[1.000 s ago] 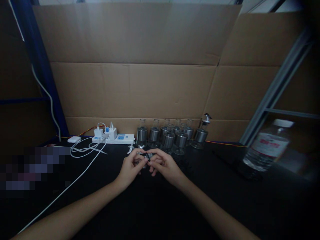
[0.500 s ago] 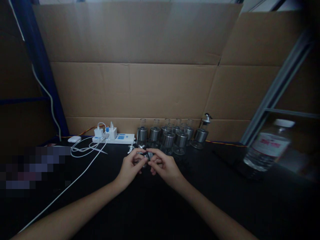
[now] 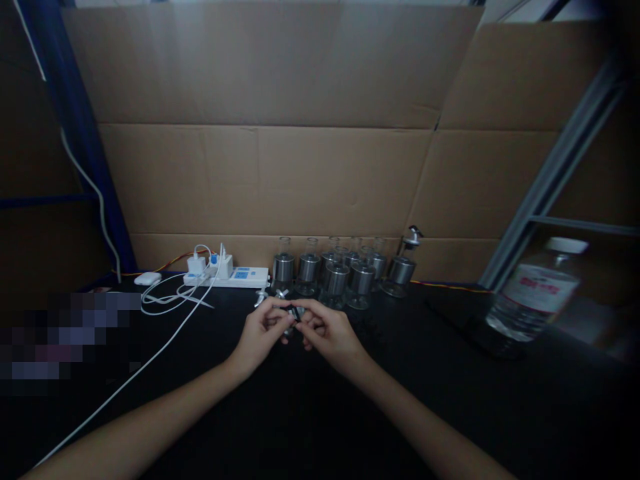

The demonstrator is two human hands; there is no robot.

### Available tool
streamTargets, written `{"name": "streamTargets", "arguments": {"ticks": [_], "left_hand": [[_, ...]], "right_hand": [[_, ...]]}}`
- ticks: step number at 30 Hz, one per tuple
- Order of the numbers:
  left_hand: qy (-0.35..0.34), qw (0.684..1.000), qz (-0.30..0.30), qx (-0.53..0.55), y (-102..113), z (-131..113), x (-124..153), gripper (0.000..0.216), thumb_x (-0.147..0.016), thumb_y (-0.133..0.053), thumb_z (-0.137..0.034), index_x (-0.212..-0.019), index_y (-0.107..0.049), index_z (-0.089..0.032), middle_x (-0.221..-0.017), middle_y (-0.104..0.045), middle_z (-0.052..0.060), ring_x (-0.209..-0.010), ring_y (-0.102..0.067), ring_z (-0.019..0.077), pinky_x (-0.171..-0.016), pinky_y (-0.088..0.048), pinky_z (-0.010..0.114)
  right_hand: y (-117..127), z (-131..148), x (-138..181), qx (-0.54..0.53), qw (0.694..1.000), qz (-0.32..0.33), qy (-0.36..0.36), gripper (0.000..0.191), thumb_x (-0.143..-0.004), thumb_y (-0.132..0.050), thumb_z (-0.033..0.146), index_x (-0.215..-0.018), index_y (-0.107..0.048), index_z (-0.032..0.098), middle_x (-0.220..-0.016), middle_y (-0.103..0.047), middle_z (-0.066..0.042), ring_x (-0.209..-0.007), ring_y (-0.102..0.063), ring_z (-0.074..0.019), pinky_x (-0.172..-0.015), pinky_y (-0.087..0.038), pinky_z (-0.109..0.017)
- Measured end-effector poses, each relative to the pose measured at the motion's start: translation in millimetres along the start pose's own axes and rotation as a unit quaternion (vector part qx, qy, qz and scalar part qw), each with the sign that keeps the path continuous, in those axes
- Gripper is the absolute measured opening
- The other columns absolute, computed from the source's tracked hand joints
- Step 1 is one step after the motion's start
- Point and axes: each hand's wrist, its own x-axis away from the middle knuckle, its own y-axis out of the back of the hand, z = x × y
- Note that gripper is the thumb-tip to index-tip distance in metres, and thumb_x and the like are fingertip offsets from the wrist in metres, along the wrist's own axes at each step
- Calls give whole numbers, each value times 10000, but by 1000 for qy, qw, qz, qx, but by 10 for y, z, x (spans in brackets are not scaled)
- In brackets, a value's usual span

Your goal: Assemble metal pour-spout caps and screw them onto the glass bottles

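My left hand (image 3: 259, 338) and my right hand (image 3: 333, 335) meet over the black table. Between their fingertips is a small, thin black piece (image 3: 296, 313), pinched from both sides; its exact kind cannot be made out. Small silver metal parts (image 3: 261, 297) lie just beyond my left hand, and another silver part (image 3: 282, 293) shows behind the fingertips. Beyond my right hand stand several glass bottles with steel sleeves (image 3: 336, 280). One bottle at the right end (image 3: 401, 270) wears a silver spout top with a dark tip.
A white power strip (image 3: 255, 276) with plugged-in chargers and looping white cables stands at the back left, near a small white device (image 3: 148, 279). A large clear water bottle (image 3: 537, 293) is on the right. Faint small black items (image 3: 367, 329) lie right of my hands. Cardboard (image 3: 330, 180) walls the back.
Both hands stay in nearly the same place, pinching the black piece. Their fingertips have shifted slightly around it.
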Motion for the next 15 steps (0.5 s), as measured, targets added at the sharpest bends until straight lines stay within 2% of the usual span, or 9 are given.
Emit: {"name": "streamTargets", "arguments": {"ticks": [6,15], "left_hand": [[10,999,2,32,5,6,-1,279,-681,-609,-285,-888,-496,-137,-655,-596,1,-608,-584,131,-492,-492,222],[54,993,47,94,4,-30,-5,276,-681,-619,-281,-862,-475,-130,-621,-603,-8,-534,-579,112,-506,-482,243]], "right_hand": [[2,-6,4,9,1000,1,0,347,-727,-507,200,-1075,-496,208,-626,-494,35,-449,-518,-61,-420,-460,-173],[158,32,15,-23,995,93,16,378,-722,-515,128,-1095,-478,177,-711,-590,-2,-573,-591,-90,-549,-506,-217]]}}
